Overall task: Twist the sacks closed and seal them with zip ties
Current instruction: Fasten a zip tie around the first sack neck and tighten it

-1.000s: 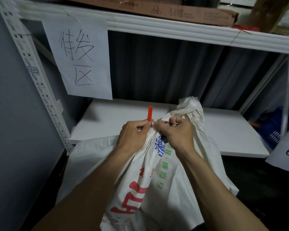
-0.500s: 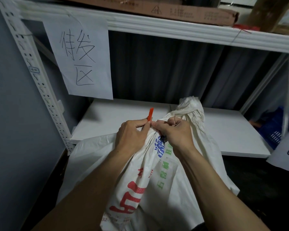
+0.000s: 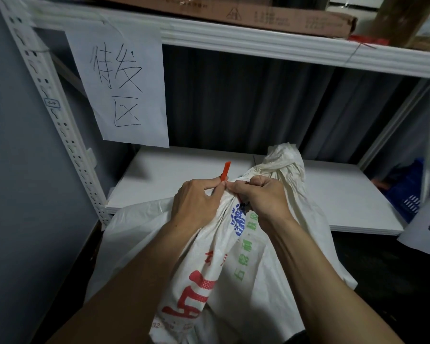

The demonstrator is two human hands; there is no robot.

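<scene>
white printed sack (image 3: 233, 256) stands against the front edge of the lower shelf board (image 3: 174, 175), boxed by the perforated upright (image 3: 60, 120) at left and the upper shelf beam (image 3: 258, 43) overhead; flat board lies open behind it. left hand (image 3: 196, 204) curls at the sack's twisted neck, thumb and forefinger pinching the orange zip tie (image 3: 225, 171), tip sticking up free. right hand (image 3: 261, 199) grips the neck just beside it, knuckles up, fingertips meeting the left's.

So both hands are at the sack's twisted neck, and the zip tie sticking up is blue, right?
Not blue: the head view shows the zip tie is orange-red. The left hand and right hand are indeed at the twisted neck of the sack.
</scene>
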